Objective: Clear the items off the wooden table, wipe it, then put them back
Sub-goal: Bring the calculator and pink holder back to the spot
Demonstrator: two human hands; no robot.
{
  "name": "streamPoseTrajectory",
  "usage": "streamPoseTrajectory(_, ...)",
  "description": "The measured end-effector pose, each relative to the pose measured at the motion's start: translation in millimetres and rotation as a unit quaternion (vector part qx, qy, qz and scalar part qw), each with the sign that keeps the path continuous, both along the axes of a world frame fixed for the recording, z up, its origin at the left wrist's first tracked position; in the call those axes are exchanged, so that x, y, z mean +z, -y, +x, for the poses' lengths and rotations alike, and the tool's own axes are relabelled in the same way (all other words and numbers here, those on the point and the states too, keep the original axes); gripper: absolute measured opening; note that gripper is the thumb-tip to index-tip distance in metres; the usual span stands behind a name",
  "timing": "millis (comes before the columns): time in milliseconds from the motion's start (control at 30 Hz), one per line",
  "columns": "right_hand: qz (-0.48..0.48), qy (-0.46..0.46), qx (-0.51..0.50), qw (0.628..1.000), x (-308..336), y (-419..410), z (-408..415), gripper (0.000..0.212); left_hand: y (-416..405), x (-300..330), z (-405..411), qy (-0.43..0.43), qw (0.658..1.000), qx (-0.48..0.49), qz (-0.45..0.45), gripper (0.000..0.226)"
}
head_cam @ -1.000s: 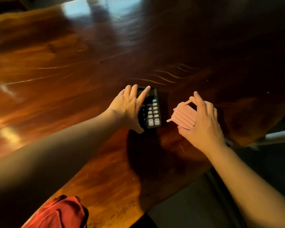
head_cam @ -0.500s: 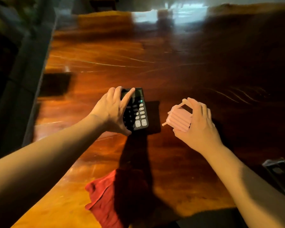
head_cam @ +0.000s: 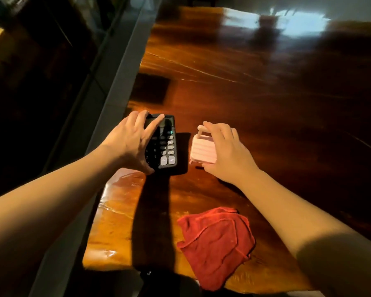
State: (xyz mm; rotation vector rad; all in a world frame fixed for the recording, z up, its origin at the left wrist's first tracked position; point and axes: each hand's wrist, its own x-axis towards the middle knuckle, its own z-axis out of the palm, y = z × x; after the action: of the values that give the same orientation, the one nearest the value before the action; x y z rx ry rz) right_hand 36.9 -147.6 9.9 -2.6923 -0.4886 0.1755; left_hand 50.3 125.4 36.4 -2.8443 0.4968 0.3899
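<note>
A black calculator (head_cam: 166, 146) lies near the left edge of the glossy wooden table (head_cam: 266, 93). My left hand (head_cam: 131, 142) grips it from the left, fingers over its top end and thumb at its bottom corner. To its right is a small pink ribbed box (head_cam: 201, 150) with a thin pink stick along its top. My right hand (head_cam: 227, 151) holds the box from the right, fingers curled over it. A crumpled red cloth (head_cam: 216, 243) lies on the table close to me, under my right forearm.
The table's left edge runs diagonally beside a grey ledge (head_cam: 116, 82), with dark floor beyond it. A dark square patch (head_cam: 150, 88) shows on the wood behind the calculator. The near edge of the table is just below the cloth.
The view has swung so the table's left edge and the whole red cloth now show. Both hands keep their hold on the calculator and the pink box, now nearer that left edge.
</note>
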Motion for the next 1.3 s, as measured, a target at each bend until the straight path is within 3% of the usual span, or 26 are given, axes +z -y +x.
streamPoseTrajectory(433, -0.058, 0.004, 0.041, 0.998, -16, -59, 8, 0.104, -33, -40, 19, -0.009, 0.997, -0.071, -0.032, 0.151)
streamPoseTrajectory(800, -0.070, 0.019, 0.009, 0.997, -15, -51, -9, 0.130, -35, -39, 18, -0.078, 0.995, -0.020, -0.062, 0.160)
streamPoseTrajectory(967, -0.027, -0.008, -0.082, 0.996, 4, -21, -40, 0.124, -26, -15, 0, -0.049, 0.985, 0.046, -0.158, 0.132)
streamPoseTrajectory(1167, -0.012, -0.058, -0.196, 0.979, 24, 48, -104, 0.096, 23, 13, -35, 0.019, 0.943, 0.022, -0.332, 0.089)
streamPoseTrajectory(1300, -0.011, -0.070, -0.257, 0.964, 31, 103, -141, 0.084, 86, 15, -62, 0.010, 0.919, -0.017, -0.394, 0.089)
